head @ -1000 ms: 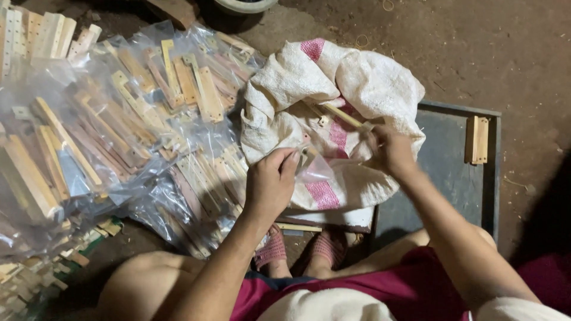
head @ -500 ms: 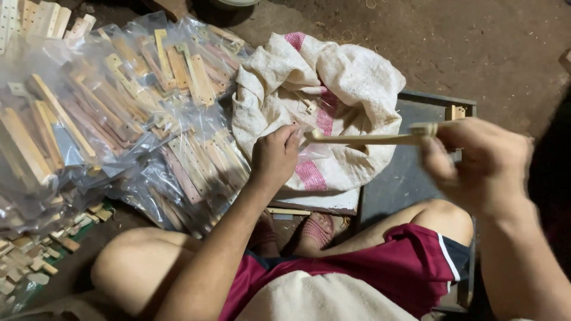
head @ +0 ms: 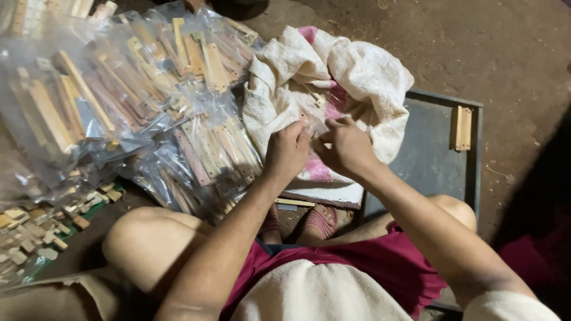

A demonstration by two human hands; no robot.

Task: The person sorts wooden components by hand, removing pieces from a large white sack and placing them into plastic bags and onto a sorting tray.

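A white woven sack (head: 363,77) with pink stripes lies bunched up in front of me, partly on a grey tray (head: 428,166). My left hand (head: 287,153) grips the sack's near edge at its opening. My right hand (head: 347,147) is right beside it, fingers pinched on the same fold of cloth. Neither hand holds a stick. A few thin wooden sticks (head: 314,96) show inside the sack's mouth.
Clear plastic bags packed with wooden sticks (head: 119,101) pile up to the left. Small wooden blocks (head: 35,232) lie at the lower left. A short wooden piece (head: 461,128) rests on the tray's far right. My knees and feet (head: 321,221) are below the sack, on a dirt floor.
My right hand had drawn a long wooden stick out of the sack to the right. It is now back at the sack's opening without the stick. The left hand stayed on the sack.
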